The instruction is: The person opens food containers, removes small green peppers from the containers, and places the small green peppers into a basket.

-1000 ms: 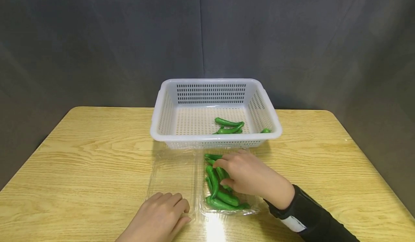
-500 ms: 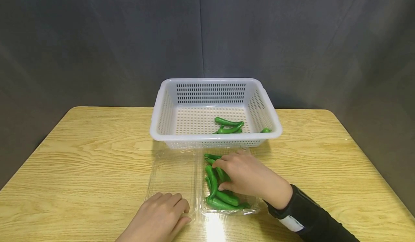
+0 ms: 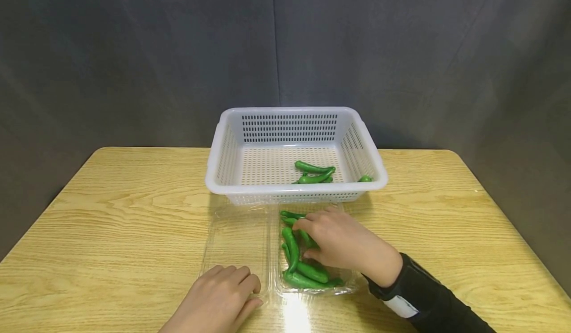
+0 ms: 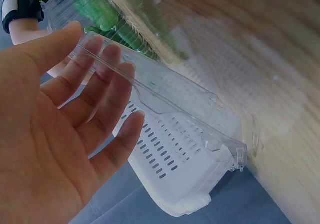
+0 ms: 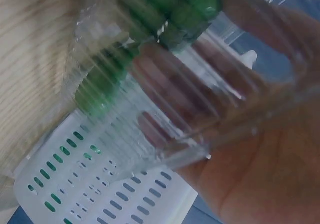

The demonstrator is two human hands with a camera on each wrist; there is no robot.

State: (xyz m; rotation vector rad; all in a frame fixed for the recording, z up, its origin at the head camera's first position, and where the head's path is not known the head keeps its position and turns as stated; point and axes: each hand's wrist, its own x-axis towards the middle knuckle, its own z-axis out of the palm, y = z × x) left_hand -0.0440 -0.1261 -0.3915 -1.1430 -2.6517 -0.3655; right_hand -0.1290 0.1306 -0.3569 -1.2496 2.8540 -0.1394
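What looked like a staged lab or filming corner, exact kind uncertain, a wood-grain table [image 3: 129, 209] that stood before a seamed dark grey backdrop [image 3: 178, 60], a black wrist strap [image 3: 408, 278] worn

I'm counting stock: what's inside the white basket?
In the white basket, green peppers lie toward the near wall, which partly hides some; covered parts and exact number can't be seen.

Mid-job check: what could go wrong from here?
The right hand is among crossed green peppers in the clear box, so it might knock some out of place. The left hand is at the near edge of the lid; a bump there could shift the box, since the two look joined.
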